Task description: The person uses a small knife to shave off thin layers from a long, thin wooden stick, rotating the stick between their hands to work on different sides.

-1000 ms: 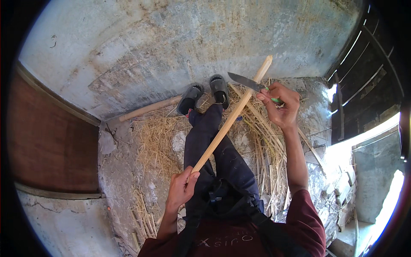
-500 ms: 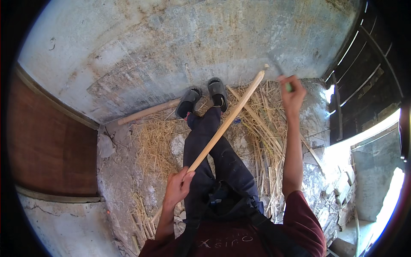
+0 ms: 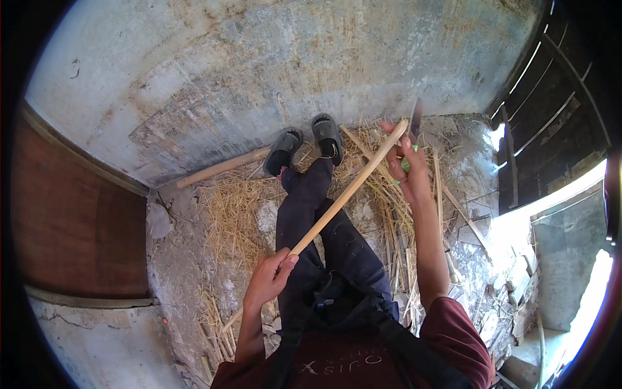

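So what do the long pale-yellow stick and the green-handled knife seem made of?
Long pale-yellow stick: apparently bare wood with a matt finish, judging by its straw-like colour and cut-looking tip.
Green-handled knife: the thin grey blade looks like metal, with a dull sheen; the bright handle may be plastic, but it is partly covered, so I can't be sure.

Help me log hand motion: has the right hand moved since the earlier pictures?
Yes: the right hand has moved left, farther from the dark slatted wall at the right.
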Tool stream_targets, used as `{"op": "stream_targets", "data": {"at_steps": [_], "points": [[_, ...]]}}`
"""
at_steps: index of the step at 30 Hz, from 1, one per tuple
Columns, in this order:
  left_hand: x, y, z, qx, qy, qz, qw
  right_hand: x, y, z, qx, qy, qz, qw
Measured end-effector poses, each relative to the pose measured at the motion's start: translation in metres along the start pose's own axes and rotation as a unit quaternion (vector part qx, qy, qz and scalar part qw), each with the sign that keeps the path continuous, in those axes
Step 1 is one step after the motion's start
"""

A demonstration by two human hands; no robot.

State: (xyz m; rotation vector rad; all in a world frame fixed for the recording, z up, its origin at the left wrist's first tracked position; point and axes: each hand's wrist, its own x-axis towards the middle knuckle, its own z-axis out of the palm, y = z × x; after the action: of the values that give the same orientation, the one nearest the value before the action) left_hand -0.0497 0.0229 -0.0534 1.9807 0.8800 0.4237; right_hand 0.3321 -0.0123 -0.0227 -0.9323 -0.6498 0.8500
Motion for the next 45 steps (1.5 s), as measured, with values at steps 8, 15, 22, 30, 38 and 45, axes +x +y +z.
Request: {"op": "stream_targets", "data": {"at_steps": [8,15,22,30,38,45], "points": [[0.004,0.007,-0.010,-0.023,-0.090,-0.020,0.995,-0.021,-0.005,0.033,0.018,-0.003,-0.001,1.000],[0.045,0.036,0.001,-0.015,-0.019,0.128,0.992,-0.044,-0.007,0.065,-0.105,-0.082,-0.012,0.991],[0.072,0.055,0.025,-0.171,-0.071,0.088,0.979,-0.052,-0.015,0.069,-0.071,-0.130,0.021,0.989],[0.060,0.074,0.020,-0.213,-0.042,0.058,0.974,-0.079,-0.001,0.052,-0.188,-0.054,-0.239,0.951],[0.050,0.093,0.011,-0.208,-0.037,0.081,0.974,-0.088,-0.002,0.067,-0.413,-0.144,-0.414,0.798],[0.046,0.086,0.018,-0.124,0.040,0.112,0.985,-0.090,-0.008,0.070,-0.461,-0.134,-0.461,0.747]]}}
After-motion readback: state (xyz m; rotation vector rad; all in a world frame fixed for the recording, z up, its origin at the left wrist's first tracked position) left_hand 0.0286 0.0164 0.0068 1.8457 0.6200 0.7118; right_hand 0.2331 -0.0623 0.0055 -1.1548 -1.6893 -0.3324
